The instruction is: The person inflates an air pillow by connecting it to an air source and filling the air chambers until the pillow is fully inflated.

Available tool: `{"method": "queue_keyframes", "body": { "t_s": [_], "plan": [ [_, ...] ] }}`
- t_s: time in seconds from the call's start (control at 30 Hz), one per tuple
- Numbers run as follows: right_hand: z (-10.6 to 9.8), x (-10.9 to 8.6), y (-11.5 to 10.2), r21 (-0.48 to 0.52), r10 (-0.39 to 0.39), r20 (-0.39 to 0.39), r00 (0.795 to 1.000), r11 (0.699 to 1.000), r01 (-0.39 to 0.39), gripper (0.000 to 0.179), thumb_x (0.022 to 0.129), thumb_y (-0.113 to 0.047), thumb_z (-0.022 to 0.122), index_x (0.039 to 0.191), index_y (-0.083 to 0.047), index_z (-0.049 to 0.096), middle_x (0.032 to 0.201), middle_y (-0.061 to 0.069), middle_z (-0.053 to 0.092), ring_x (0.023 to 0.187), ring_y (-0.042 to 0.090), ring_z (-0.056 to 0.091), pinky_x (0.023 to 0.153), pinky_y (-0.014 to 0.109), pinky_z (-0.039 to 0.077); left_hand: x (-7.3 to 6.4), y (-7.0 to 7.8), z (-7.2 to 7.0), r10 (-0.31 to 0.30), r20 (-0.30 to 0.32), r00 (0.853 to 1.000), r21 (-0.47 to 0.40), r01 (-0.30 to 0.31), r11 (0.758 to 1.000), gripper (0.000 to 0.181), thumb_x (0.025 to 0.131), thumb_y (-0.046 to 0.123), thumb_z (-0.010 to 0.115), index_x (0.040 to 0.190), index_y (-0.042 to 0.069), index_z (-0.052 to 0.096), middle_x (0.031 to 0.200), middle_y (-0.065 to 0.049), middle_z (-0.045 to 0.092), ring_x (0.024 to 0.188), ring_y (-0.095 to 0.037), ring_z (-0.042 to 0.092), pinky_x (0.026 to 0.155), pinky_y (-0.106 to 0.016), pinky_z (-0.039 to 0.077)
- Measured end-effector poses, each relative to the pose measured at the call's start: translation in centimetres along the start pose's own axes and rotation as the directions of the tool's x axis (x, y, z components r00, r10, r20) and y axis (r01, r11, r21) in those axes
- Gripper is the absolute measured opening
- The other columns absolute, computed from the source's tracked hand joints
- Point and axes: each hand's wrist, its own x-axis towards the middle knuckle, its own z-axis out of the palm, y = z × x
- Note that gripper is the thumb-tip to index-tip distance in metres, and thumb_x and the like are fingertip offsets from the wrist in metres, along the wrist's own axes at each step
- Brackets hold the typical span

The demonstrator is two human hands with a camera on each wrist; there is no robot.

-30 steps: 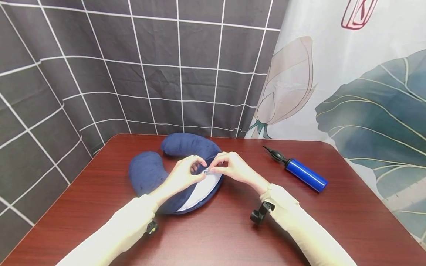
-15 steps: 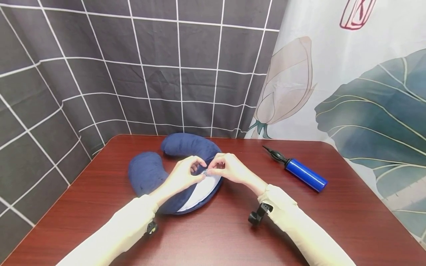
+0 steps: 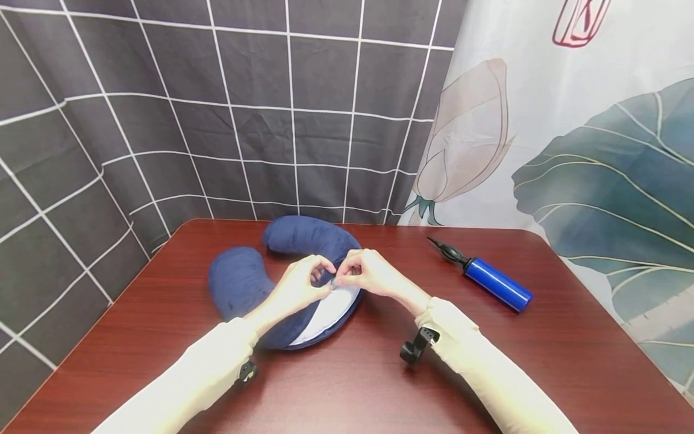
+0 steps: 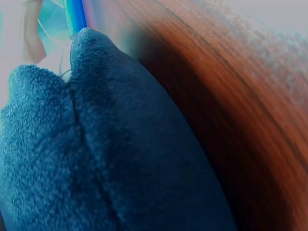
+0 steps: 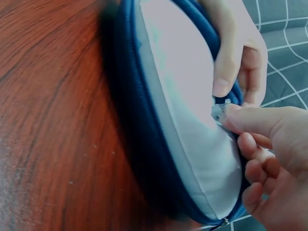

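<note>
A navy plush U-shaped neck pillow (image 3: 238, 280) lies on the table, its zipper open along the outer curve. Through the opening shows a white inner bladder (image 5: 185, 91) with a small clear plastic air valve (image 5: 220, 111). My right hand (image 3: 376, 274) pinches this valve between thumb and index finger, the other fingers curled below. On the opposite side my left hand (image 3: 299, 280) holds the pillow beside the valve, thumb on the white bladder and fingers behind the navy edge. In the left wrist view the plush cover (image 4: 120, 130) fills most of the picture.
A blue hand pump (image 3: 499, 284) with a black nozzle lies at the right of the reddish wooden table (image 3: 379, 386). A dark grid-patterned curtain (image 3: 260, 132) hangs behind, with a white floral curtain (image 3: 482, 120) at the right.
My right hand has shifted slightly left, closer to my left hand, and covers more of the valve. My left hand and the pillow stay nearly still.
</note>
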Motion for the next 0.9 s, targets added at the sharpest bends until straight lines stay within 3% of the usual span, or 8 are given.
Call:
{"method": "queue_keyframes", "body": {
  "t_s": [0.2, 0.47, 0.9],
  "plan": [
    [-0.6, 0.1, -0.1, 0.003, 0.025, 0.046, 0.999, 1.0, -0.025, 0.004, 0.082, -0.017, 0.078, 0.083, -0.014, 0.077, 0.075, -0.001, 0.064, 0.071, 0.004, 0.053, 0.066, 0.018, 0.045, 0.1, 0.1, 0.2, 0.006, 0.004, 1.0, 0.004, -0.006, 1.0, 0.029, 0.073, 0.006, 0.074, 0.102, 0.007, 0.068, 0.09, -0.007, 0.067, 0.081, -0.016, 0.059, 0.074, -0.026, 0.049],
    [0.4, 0.6, -0.5, -0.071, 0.08, 0.0, 0.997, 0.994, -0.08, 0.004, 0.081, -0.018, 0.081, 0.081, -0.014, 0.078, 0.073, -0.001, 0.064, 0.07, 0.004, 0.054, 0.064, 0.017, 0.045, 0.3, 0.1, -0.1, -0.003, 0.01, 1.0, 0.028, 0.002, 1.0, 0.032, 0.07, 0.002, 0.073, 0.102, 0.006, 0.068, 0.088, -0.008, 0.066, 0.081, -0.017, 0.06, 0.072, -0.026, 0.049],
    [2.1, 0.7, -1.4, -0.207, 0.17, -0.093, 0.981, 0.961, -0.186, 0.007, 0.078, -0.023, 0.082, 0.074, -0.021, 0.077, 0.072, -0.006, 0.061, 0.071, 0.007, 0.055, 0.059, 0.018, 0.041, 0.1, 0.0, -0.2, -0.038, 0.008, 0.999, 0.026, 0.037, 0.999, 0.031, 0.07, 0.003, 0.072, 0.1, 0.006, 0.067, 0.091, -0.009, 0.067, 0.081, -0.018, 0.06, 0.074, -0.028, 0.05]
  ]
}}
